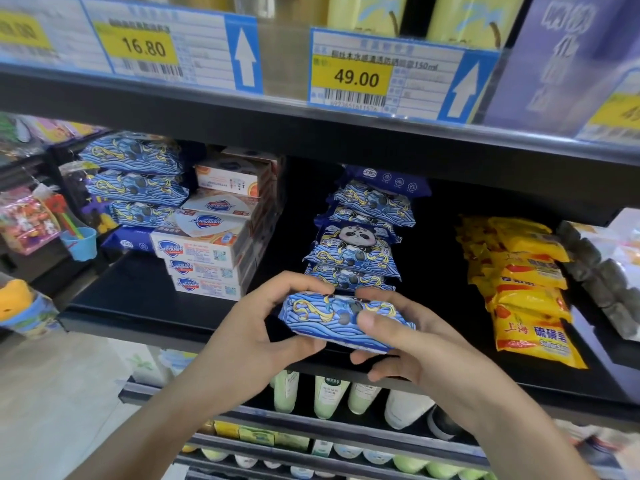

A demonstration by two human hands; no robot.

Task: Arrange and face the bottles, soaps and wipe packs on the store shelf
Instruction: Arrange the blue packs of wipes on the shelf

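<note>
Both hands hold one blue wave-patterned wipe pack (325, 315) at the front edge of the black shelf (145, 306). My left hand (263, 327) grips its left end, thumb underneath. My right hand (398, 337) grips the right end, thumb on the pack's face. Directly behind it a row of matching wipe packs (363, 237) stands leaning back. Further left, a stack of the same wipe packs (135, 178) lies beside stacked white Safeguard soap boxes (211, 244).
Yellow soap packets (526, 289) lie in a row at the right, with grey packs (602, 282) beyond them. Green and white bottles (325, 396) stand on the shelf below. Price tags (353, 77) line the upper shelf edge. Hanging toys (38, 220) are at far left.
</note>
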